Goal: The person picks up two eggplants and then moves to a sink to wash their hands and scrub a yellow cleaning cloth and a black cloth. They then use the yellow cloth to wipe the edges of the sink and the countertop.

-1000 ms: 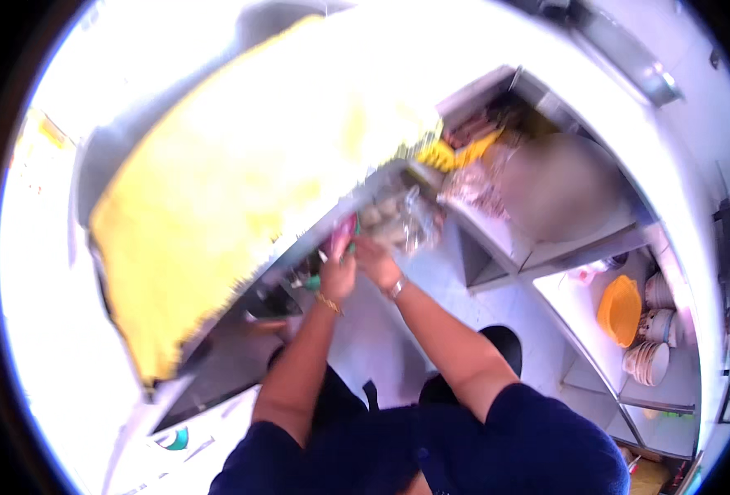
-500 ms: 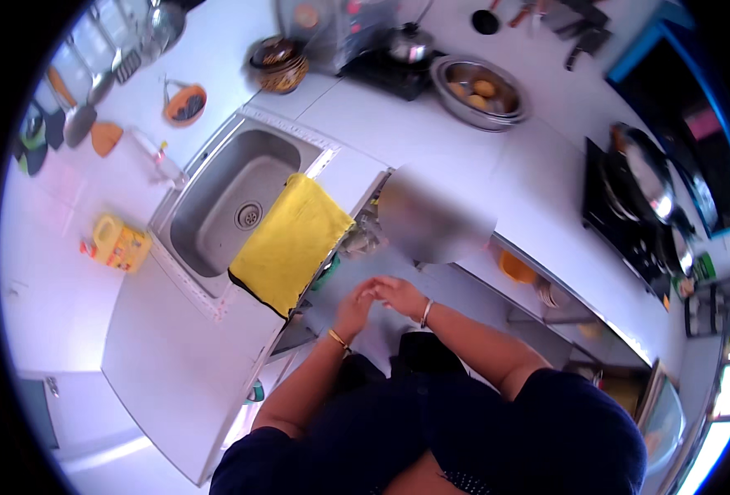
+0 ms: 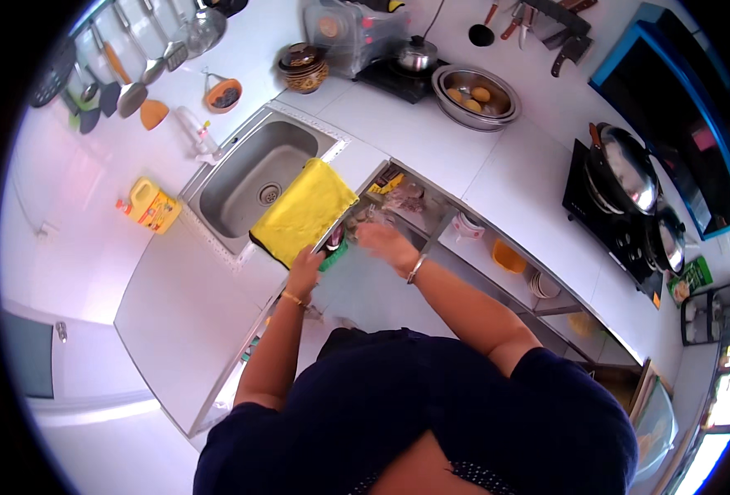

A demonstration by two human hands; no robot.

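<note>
A yellow cloth (image 3: 303,210) with a dark border hangs over the front edge of the steel sink (image 3: 210,208). My left hand (image 3: 306,274), a gold bangle at its wrist, is at the cloth's near front edge. Its fingers are partly hidden, and whether they grip the cloth I cannot make out. My right hand (image 3: 387,247), with a silver bangle, reaches out right of the cloth, in front of the open shelves. Its fingers are stretched out, slightly blurred, with nothing seen in them. A green basket (image 3: 333,256) shows between the hands, below the counter.
A steel bowl (image 3: 507,110) with several round brown items stands on the back counter beside a small pot (image 3: 417,54). Pans (image 3: 626,169) sit on the black stove at right. A yellow jug (image 3: 152,206) stands left of the sink. Utensils and knives hang on the walls.
My hands were together in front of me. They have parted, the left going up and left to the cloth's edge, the right moving up toward the shelves. The view has shifted slightly.
</note>
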